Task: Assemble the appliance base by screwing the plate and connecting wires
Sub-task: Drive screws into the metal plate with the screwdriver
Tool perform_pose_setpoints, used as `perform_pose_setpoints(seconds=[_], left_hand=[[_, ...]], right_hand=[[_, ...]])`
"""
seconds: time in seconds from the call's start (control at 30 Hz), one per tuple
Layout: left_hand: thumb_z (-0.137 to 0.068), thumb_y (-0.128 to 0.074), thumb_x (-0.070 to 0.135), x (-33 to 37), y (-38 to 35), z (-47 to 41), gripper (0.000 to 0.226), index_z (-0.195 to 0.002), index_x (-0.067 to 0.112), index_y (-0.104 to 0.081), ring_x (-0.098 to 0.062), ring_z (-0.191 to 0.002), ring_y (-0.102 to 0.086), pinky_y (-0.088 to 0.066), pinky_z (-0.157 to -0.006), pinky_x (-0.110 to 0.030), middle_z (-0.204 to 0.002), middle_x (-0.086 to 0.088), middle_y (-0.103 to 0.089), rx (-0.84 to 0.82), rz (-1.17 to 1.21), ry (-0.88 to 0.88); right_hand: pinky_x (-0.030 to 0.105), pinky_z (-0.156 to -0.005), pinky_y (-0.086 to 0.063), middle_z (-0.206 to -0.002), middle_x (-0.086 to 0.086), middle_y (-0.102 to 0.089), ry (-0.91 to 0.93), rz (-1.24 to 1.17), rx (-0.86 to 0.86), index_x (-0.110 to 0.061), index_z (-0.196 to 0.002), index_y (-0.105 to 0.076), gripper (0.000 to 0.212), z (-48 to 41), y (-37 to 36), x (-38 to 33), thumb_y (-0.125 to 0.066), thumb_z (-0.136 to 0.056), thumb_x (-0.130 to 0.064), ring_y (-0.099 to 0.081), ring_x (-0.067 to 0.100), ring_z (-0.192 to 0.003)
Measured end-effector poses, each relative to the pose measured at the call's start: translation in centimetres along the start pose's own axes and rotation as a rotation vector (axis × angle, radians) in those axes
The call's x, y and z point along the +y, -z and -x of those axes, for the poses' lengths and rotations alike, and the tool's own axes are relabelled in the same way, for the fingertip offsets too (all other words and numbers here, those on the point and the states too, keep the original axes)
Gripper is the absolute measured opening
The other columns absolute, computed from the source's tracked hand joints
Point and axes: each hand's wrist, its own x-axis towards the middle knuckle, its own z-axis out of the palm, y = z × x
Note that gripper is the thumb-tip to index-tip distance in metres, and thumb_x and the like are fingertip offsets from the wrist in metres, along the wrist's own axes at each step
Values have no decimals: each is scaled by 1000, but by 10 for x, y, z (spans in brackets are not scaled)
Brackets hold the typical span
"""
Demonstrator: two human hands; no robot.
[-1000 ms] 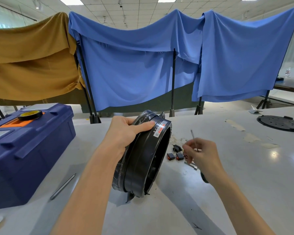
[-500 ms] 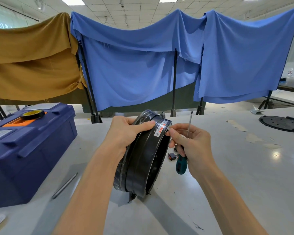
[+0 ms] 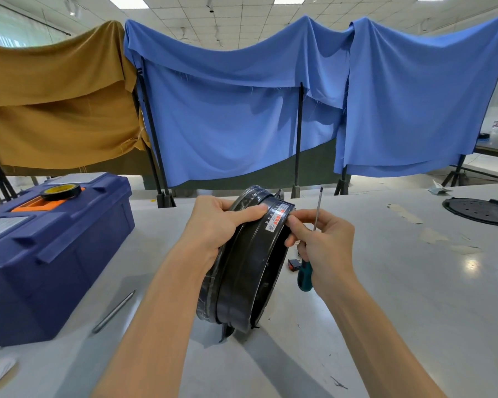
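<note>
- Head view: the black ring-shaped appliance base (image 3: 242,271) stands on its edge on the pale tabletop (image 3: 400,297), its lowest rim touching the surface and its open side facing right.
- The left hand (image 3: 216,225) grips the base at the top, palm on the left face, thumb laid along the outer band toward the white and red label (image 3: 278,218).
- The right hand (image 3: 322,239) is closed around a screwdriver (image 3: 305,275): the green handle hangs below the palm and the thin metal shaft sticks up between the fingers, tip above the knuckles.
- The right fingertips (image 3: 292,221) touch the base's upper right edge beside the label; they seem to pinch something small there, but it is too small to tell.
- A small black and red part (image 3: 293,264) lies on the tabletop just right of the base, under the right hand.
- A round black plate (image 3: 480,211) with holes lies flat at the far right of the tabletop, well apart from both hands.
- A blue toolbox (image 3: 49,254) sits on the left, with a roll of black tape (image 3: 60,192) on its orange-handled lid.
- A grey metal rod (image 3: 114,311) lies on the tabletop between the toolbox and the left forearm.
- Blue cloths (image 3: 242,110) and a mustard cloth (image 3: 55,104) hang on black stands behind the tabletop.
</note>
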Motion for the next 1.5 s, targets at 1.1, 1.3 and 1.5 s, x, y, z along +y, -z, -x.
perform_pose_setpoints(seconds=[1.1,1.3,1.5], left_hand=[[-77,-80,35,0,-9,11,19,-87,19,-76,-14,-65,-73,-61,-68,-36,-72,2,-75,75,-78,-95],[-76,-79,41,1,-11,15,19,-85,25,-75,-13,-70,-73,-61,-73,-42,-73,6,-75,115,-198,-140],[-77,-78,42,-8,-14,17,20,-79,23,-77,-20,-74,-69,-57,-75,-47,-72,3,-73,201,-433,-205]], right_hand=[[20,-40,-41,-58,8,-68,-314,-333,59,-8,-82,-76,25,31,-5,-11,-82,-63,-23,-51,11,-41],[19,-42,-43,-63,9,-69,-334,-379,76,-2,-86,-76,16,30,-6,-3,-81,-71,-6,-52,11,-43],[21,-42,-38,-66,7,-70,-411,-413,73,2,-87,-74,17,32,-7,13,-79,-71,4,-60,12,-48]])
